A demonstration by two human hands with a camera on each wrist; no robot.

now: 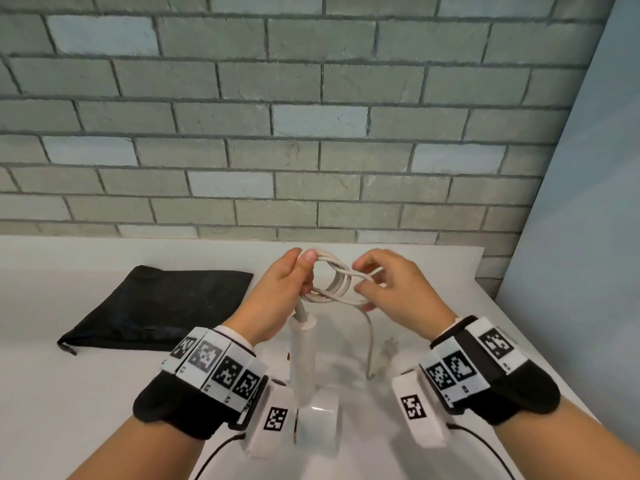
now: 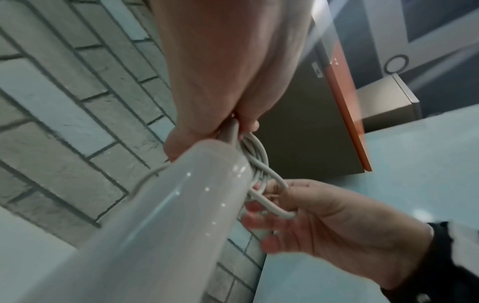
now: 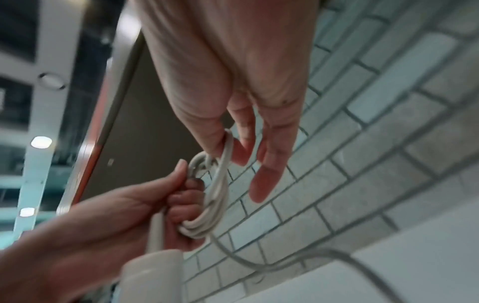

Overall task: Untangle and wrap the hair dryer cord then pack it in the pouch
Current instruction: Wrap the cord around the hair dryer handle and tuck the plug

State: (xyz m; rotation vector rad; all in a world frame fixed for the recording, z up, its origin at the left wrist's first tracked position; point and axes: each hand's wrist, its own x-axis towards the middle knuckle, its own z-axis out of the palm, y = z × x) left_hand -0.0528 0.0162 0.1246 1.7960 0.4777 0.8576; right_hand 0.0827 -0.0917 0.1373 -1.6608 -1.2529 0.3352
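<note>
Behind the wrist bands, the hair dryer point(image 1: 313, 393) head is partly hidden.

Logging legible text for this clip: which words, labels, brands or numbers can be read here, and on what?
No readable words, brands or numbers.
Wrist bands: square black-and-white coded markers and tiny marks below them, too small to read.
Grey panel: small label, blurred.
Hair dryer, cord, pouch: no text visible.
</note>
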